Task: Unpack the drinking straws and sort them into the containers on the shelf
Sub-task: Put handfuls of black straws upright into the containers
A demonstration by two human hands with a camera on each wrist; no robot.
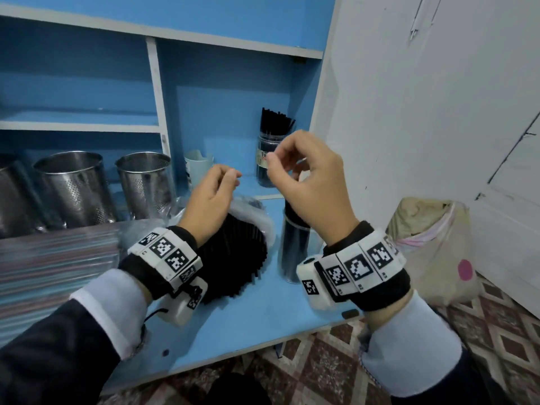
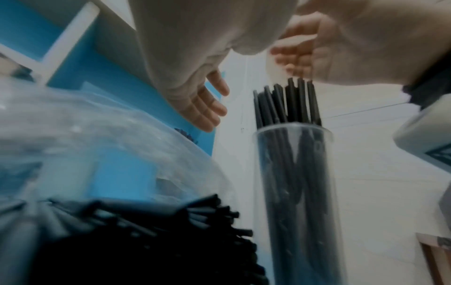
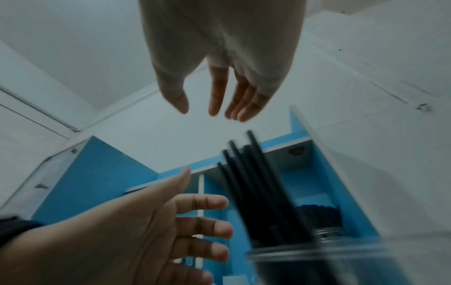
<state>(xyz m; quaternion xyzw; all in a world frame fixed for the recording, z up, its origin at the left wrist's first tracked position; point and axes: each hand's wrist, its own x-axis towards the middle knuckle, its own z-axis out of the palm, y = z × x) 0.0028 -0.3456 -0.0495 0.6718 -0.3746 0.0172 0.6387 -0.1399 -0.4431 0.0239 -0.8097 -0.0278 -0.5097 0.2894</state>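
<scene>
Both hands were raised above the blue shelf board, and nothing was held in either. The left hand hung with loosely curled fingers over the bundle of black straws, which lay half out of its clear plastic bag. The right hand, fingers relaxed, was poised above the clear tube of black straws. A jar of straws and perforated steel canisters stood behind.

Black straws lie bagged — more upright in clear containers.
</scene>
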